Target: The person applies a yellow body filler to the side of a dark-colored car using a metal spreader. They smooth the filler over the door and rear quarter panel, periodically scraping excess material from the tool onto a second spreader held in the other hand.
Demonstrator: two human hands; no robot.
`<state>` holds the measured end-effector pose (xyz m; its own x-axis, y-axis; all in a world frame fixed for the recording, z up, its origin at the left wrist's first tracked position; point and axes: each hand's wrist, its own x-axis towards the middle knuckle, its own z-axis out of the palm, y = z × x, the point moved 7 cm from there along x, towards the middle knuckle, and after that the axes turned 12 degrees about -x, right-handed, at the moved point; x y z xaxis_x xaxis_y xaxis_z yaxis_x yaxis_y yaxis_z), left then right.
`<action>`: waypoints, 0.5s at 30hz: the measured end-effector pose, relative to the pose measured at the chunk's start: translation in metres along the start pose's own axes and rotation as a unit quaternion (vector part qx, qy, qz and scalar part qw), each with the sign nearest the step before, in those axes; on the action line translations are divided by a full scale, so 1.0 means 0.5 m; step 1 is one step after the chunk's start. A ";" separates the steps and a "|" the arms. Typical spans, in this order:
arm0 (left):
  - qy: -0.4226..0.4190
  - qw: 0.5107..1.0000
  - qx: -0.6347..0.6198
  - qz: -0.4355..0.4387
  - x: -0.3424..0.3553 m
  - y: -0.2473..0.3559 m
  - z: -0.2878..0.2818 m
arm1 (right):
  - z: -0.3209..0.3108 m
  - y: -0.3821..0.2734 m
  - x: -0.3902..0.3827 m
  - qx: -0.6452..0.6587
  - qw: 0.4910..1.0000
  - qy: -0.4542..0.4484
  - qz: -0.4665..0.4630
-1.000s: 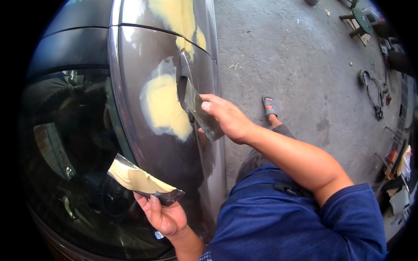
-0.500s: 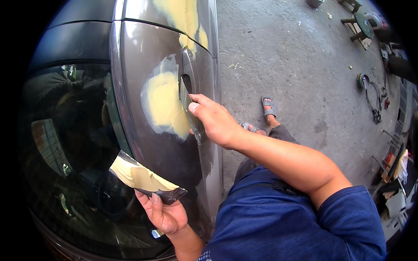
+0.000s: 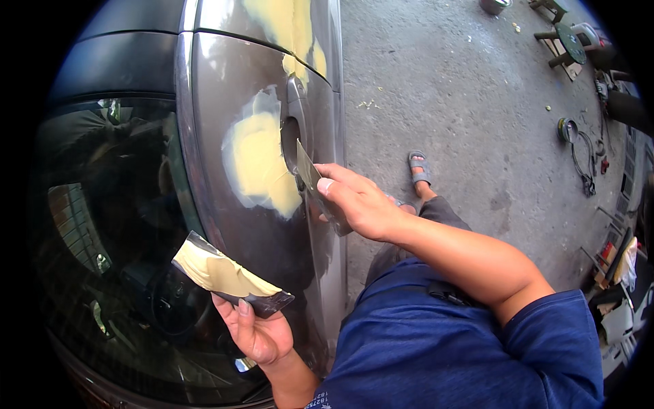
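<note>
Dark glass (image 3: 129, 238) fills the left of the frame, edging a grey-brown door (image 3: 238, 232). At lower left, a plate (image 3: 267, 304) bears soft-looking putty (image 3: 225, 273); it is probably light and stiff, best pinched along its bare lower edge, clear of smears. The left hand (image 3: 259, 337) holds it there, palm up, thumb in front. At upper centre, a pale yellow patch (image 3: 259, 167) lies beside the handle (image 3: 296, 102). Below that, a thin blade (image 3: 310, 174) stands steeply tilted, likely light and springy, best held by its broad back. The right hand (image 3: 364, 208) grips it there, thumb uppermost, forearm slanting up from lower right; blade-to-door contact cannot be told. Grey floor (image 3: 463, 82) lies beyond.
</note>
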<state>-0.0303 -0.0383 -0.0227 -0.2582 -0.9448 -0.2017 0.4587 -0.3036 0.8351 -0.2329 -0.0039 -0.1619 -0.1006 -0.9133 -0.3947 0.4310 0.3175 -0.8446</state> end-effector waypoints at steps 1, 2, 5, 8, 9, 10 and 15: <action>-0.001 1.000 -0.003 -0.005 0.001 -0.003 0.001 | -0.004 0.001 -0.006 0.078 0.997 0.005 -0.013; 0.000 1.000 -0.014 -0.016 0.001 -0.008 0.001 | -0.010 -0.008 -0.016 0.132 0.991 -0.012 -0.018; 0.003 0.998 -0.045 -0.053 0.004 -0.024 0.007 | -0.039 -0.047 -0.054 0.286 0.955 -0.077 -0.027; 0.003 0.992 -0.074 -0.104 0.003 -0.048 0.027 | -0.042 -0.049 -0.085 0.327 0.935 -0.138 -0.003; 0.000 0.989 -0.082 -0.124 0.003 -0.060 0.034 | -0.034 -0.047 -0.093 0.355 0.919 -0.173 0.002; -0.002 0.986 -0.090 -0.144 0.003 -0.073 0.045 | -0.024 -0.041 -0.104 0.353 0.915 -0.194 0.019; 0.102 0.966 -0.110 -0.209 -0.023 -0.130 0.068 | 0.033 -0.018 -0.121 0.338 0.890 -0.306 0.010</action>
<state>-0.0858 -0.0039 -0.0573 -0.2971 -0.7317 -0.6135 0.5257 -0.6617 0.5346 -0.2161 0.0444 -0.1243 0.3308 -0.9429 0.0387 0.8895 0.2978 -0.3465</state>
